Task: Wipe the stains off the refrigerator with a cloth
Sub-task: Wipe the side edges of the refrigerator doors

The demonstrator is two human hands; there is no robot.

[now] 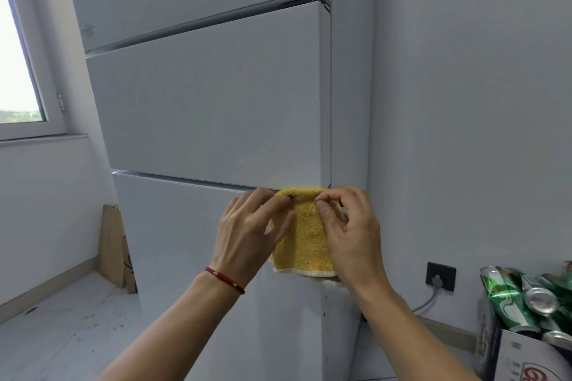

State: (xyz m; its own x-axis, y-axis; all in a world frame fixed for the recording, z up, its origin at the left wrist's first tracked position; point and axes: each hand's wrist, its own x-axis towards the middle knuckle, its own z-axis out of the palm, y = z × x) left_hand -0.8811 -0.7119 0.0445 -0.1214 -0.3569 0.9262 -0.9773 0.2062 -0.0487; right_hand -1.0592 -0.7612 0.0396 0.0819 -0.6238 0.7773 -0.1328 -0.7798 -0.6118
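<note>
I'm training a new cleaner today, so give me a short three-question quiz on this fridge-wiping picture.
1. True or false: both hands pinch the fluffy yellow cloth.
2. Which wrist wears the thin red string bracelet?
3. The tall white refrigerator has dark specks where? A) top door B) lower right edge.

Key:
1. True; left hand and right hand pinch its top edge.
2. Left.
3. B.

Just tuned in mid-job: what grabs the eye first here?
A bright yellow cloth stands out, pinched at its top edge by the left hand and right hand in front of the grey refrigerator. At lower right, green cans fill a box.
</note>
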